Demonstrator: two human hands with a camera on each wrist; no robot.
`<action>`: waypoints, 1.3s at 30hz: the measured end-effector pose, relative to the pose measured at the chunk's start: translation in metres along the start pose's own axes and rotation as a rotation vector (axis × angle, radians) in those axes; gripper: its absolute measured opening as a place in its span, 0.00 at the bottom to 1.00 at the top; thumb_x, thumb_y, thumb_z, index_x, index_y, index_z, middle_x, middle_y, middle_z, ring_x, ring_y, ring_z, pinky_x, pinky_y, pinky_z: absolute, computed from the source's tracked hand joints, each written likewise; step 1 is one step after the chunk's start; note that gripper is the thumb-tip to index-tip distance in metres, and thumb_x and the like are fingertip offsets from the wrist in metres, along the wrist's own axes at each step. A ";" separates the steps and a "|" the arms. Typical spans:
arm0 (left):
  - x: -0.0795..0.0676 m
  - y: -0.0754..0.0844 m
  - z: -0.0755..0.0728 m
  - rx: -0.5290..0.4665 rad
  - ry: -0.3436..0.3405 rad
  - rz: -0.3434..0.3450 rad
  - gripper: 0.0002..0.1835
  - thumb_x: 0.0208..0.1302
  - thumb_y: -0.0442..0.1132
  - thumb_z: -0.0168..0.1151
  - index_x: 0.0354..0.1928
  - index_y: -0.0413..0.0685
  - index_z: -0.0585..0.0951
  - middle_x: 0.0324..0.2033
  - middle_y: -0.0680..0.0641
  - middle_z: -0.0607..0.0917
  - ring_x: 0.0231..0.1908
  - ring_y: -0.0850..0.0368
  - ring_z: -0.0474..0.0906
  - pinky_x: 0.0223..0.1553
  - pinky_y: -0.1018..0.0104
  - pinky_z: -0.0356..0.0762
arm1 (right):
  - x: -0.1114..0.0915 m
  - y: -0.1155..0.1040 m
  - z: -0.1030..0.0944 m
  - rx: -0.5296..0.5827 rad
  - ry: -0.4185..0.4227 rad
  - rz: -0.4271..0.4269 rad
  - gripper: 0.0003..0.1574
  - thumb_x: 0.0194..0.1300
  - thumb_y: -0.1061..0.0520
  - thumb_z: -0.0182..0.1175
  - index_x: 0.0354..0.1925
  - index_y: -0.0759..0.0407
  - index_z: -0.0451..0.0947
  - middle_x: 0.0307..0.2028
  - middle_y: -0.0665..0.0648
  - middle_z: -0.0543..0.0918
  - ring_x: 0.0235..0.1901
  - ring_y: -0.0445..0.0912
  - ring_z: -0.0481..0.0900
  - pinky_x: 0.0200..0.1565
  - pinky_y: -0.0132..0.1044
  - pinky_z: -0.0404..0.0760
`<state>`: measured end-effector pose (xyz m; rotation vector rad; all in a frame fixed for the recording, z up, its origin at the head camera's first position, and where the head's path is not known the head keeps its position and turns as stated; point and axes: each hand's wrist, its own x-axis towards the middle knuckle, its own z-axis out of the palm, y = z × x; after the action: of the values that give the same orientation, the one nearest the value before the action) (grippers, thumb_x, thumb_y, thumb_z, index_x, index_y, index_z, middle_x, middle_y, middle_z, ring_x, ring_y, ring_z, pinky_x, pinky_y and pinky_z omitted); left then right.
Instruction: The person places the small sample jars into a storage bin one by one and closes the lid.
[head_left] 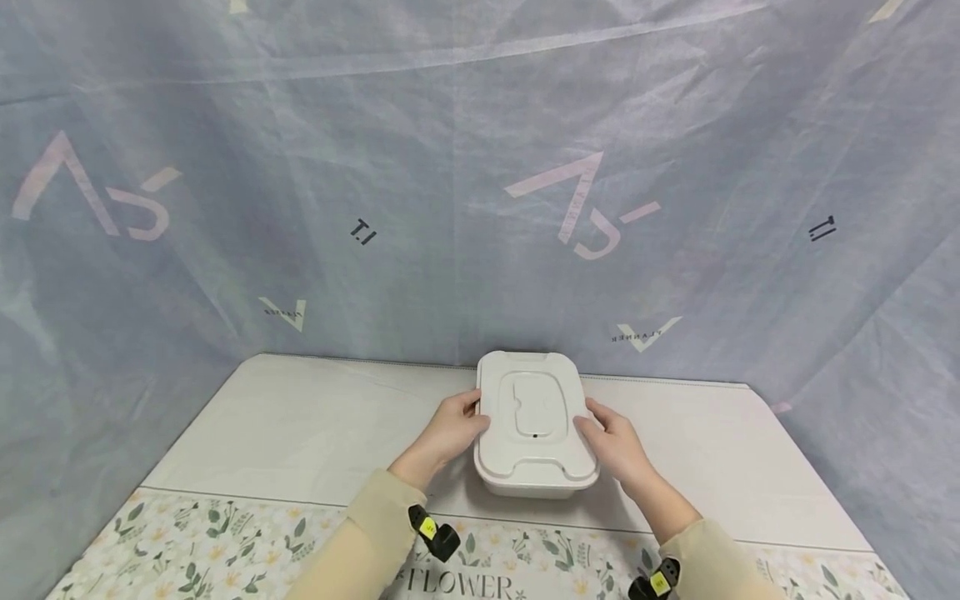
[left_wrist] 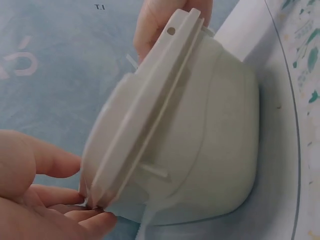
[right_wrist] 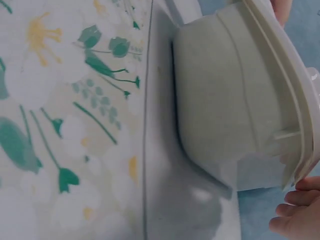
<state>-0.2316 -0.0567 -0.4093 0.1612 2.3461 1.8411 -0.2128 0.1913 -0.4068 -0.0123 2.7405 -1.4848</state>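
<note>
A white plastic storage box (head_left: 528, 492) stands near the back of the table with its white lid (head_left: 535, 450) on top. My left hand (head_left: 453, 429) is at the lid's left side, thumb on the top edge. On the opposite side my right hand (head_left: 617, 442) holds the lid's edge, its thumb likewise on top. In the left wrist view, fingertips (left_wrist: 102, 220) curl at the lid's rim, above the box wall (left_wrist: 220, 125). The right wrist view has fingers (right_wrist: 300, 197) right at the rim, next to the box's pale side (right_wrist: 215, 95).
A floral tablecloth (head_left: 225, 542) printed with "FLOWER" covers the front of the table; its back strip (head_left: 315, 433) is plain white. Blue-grey fabric (head_left: 420, 167) hangs directly behind the table and along both sides. Dark bands with small cameras (head_left: 438, 537) sit on both wrists.
</note>
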 end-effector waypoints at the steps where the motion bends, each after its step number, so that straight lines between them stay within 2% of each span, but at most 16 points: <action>1: 0.000 0.000 0.000 0.010 0.003 -0.001 0.31 0.62 0.30 0.51 0.68 0.29 0.58 0.69 0.32 0.60 0.69 0.42 0.56 0.68 0.54 0.59 | 0.000 0.001 0.001 0.003 0.001 0.003 0.35 0.72 0.50 0.47 0.69 0.68 0.56 0.68 0.70 0.61 0.69 0.62 0.55 0.67 0.54 0.60; 15: 0.005 -0.001 0.004 0.050 0.015 -0.030 0.31 0.65 0.32 0.50 0.69 0.33 0.59 0.70 0.36 0.60 0.70 0.44 0.56 0.69 0.54 0.58 | 0.002 0.009 0.007 0.075 0.024 0.034 0.35 0.72 0.50 0.47 0.69 0.67 0.56 0.67 0.69 0.62 0.68 0.60 0.58 0.67 0.51 0.62; 32: 0.004 -0.003 0.003 0.067 -0.003 -0.007 0.30 0.67 0.32 0.49 0.70 0.34 0.57 0.70 0.36 0.57 0.70 0.44 0.54 0.70 0.54 0.56 | 0.002 0.013 0.013 0.072 0.034 0.040 0.36 0.73 0.47 0.46 0.70 0.65 0.54 0.68 0.67 0.62 0.68 0.60 0.59 0.67 0.51 0.63; 39: 0.003 -0.007 0.001 0.110 -0.001 -0.001 0.30 0.68 0.34 0.50 0.70 0.36 0.57 0.71 0.37 0.58 0.70 0.44 0.54 0.70 0.54 0.55 | 0.001 0.012 0.013 0.064 0.032 0.043 0.36 0.73 0.48 0.46 0.70 0.66 0.55 0.68 0.68 0.62 0.68 0.60 0.59 0.67 0.51 0.62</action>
<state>-0.2344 -0.0564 -0.4162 0.1728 2.4474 1.7114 -0.2136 0.1868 -0.4247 0.0714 2.6981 -1.5744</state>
